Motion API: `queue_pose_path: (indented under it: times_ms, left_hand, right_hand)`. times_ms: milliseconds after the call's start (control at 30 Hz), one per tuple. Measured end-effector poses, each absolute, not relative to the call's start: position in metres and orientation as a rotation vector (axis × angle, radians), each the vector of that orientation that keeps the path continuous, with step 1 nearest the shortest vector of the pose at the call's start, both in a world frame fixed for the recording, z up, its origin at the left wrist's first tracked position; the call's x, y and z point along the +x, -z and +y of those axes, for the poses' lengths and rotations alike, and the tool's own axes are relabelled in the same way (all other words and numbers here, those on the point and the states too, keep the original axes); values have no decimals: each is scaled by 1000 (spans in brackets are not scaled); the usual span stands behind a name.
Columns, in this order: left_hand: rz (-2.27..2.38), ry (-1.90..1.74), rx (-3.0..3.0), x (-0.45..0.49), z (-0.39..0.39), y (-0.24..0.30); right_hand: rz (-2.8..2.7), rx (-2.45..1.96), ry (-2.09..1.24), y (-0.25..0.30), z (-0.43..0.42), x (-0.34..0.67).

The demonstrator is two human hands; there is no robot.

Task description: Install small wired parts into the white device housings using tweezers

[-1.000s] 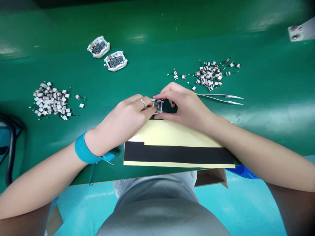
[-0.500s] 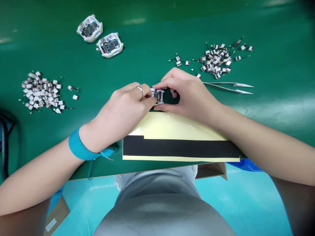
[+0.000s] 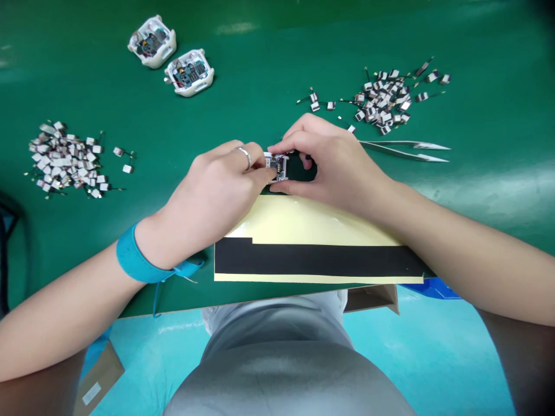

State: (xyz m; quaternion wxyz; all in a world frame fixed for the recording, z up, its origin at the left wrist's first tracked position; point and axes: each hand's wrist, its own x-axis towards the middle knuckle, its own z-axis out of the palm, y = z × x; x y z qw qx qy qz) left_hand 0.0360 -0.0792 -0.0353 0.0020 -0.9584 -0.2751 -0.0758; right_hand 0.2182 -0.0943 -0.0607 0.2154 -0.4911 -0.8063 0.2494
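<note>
Both my hands meet over a small white device case (image 3: 277, 166) with a circuit board inside, held just above the green table (image 3: 269, 63). My left hand (image 3: 217, 193), with a ring on one finger and a blue wrist strap behind it, pinches the case's left side. My right hand (image 3: 333, 167) curls around its right side, fingers closed over the top and thumb beneath. Most of the case is hidden by my fingers. Right below my hands lies a yellow backing sheet (image 3: 303, 225) with a long black strip (image 3: 316, 260) on it.
Two more open white cases (image 3: 151, 41) (image 3: 189, 71) sit at the back left. Heaps of small silver parts lie at the left (image 3: 65, 162) and back right (image 3: 385, 98). Metal tweezers (image 3: 407, 150) rest right of my right hand. The table's front edge runs under the sheet.
My hands stay closed on the case in the same grip. The whole scene has slid down and spread in the picture as my head moved.
</note>
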Motion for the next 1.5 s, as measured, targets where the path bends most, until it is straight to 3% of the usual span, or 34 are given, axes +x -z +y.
queue_pose_path:
  times_ms: [667, 1500]
  left_hand:
    - [-854, 418, -2913, 36, -81, 42]
    - [-903, 259, -2919, 39, -82, 39]
  right_hand:
    - [-2253, -1354, -697, 59, -95, 219]
    - [-2234, -1349, -725, 60, -94, 220]
